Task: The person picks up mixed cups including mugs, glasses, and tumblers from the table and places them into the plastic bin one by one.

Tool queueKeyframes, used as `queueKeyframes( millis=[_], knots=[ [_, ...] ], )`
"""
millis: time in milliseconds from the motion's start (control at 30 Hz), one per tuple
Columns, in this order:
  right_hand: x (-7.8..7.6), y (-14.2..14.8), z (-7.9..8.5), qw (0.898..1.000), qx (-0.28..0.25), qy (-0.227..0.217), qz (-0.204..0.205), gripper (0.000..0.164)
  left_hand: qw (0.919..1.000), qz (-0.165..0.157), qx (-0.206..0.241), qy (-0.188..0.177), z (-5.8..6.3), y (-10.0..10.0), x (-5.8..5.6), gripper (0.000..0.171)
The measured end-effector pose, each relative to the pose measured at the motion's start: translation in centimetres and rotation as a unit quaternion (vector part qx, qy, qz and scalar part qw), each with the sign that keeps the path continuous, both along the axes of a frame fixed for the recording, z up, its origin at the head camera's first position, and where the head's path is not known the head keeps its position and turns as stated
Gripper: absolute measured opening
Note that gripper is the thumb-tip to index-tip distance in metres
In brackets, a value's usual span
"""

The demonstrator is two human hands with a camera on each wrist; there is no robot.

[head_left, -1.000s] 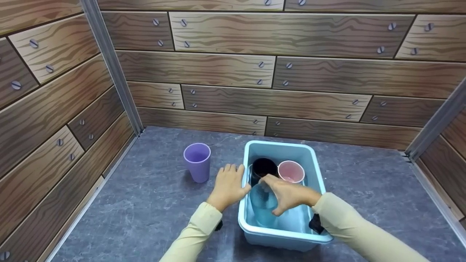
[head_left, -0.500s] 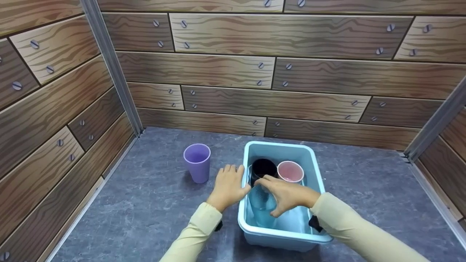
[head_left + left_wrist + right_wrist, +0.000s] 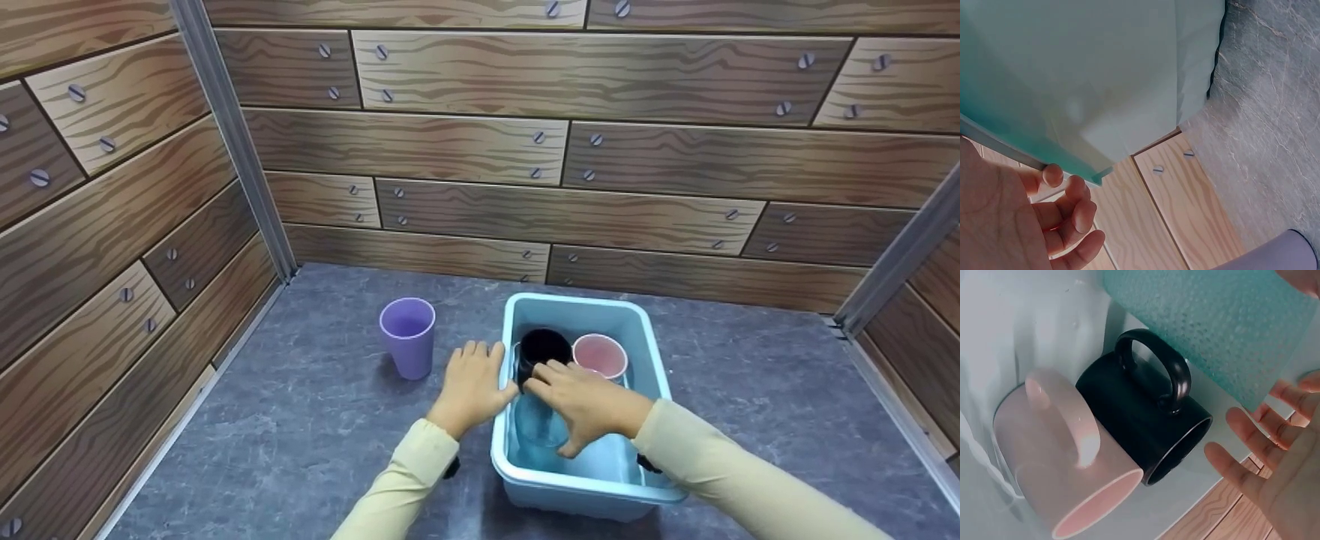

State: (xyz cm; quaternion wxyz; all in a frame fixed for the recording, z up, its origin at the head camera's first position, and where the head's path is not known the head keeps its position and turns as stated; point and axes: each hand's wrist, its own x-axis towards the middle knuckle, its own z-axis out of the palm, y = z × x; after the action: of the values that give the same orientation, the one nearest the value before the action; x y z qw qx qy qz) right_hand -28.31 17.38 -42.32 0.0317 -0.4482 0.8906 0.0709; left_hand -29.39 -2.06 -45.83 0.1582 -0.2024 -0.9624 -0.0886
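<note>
Above a translucent teal tumbler (image 3: 538,424) in the light-blue bin (image 3: 577,496) is my right hand (image 3: 592,405), thumb and fingers spread over its upper end. In the right wrist view the tumbler (image 3: 1213,326) shows a dimpled surface, with the fingers (image 3: 1247,433) apart near its rim. A black mug (image 3: 545,346) and a pink mug (image 3: 599,354) stand side by side at the bin's far end, handles visible in the right wrist view. My left hand (image 3: 469,388) rests at the bin's left rim, thumb over the edge, fingers extended outside the wall.
A purple cup (image 3: 410,337) stands upright on the grey marbled tabletop (image 3: 315,420), left of the bin. Wood-patterned panels (image 3: 465,142) enclose the back and sides, with metal posts (image 3: 232,135) at the corners.
My right hand has flattened and its fingers have spread, covering more of the tumbler's upper end. The left hand, the bin, the mugs and the purple cup stay put.
</note>
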Motion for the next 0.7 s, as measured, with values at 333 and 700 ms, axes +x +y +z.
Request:
queueKeyframes(
  millis=[333, 700],
  knots=[
    [-0.15, 0.0, 0.24, 0.999, 0.029, 0.03, -0.001, 0.094, 0.9999, -0.001, -0.001, 0.011, -0.17, -0.05, 0.02, 0.038],
    [-0.5, 0.06, -0.29, 0.999, 0.012, 0.033, -0.001, 0.094, 0.9998, 0.0, -0.009, 0.018, -0.12, -0.03, 0.02, 0.037]
  ],
)
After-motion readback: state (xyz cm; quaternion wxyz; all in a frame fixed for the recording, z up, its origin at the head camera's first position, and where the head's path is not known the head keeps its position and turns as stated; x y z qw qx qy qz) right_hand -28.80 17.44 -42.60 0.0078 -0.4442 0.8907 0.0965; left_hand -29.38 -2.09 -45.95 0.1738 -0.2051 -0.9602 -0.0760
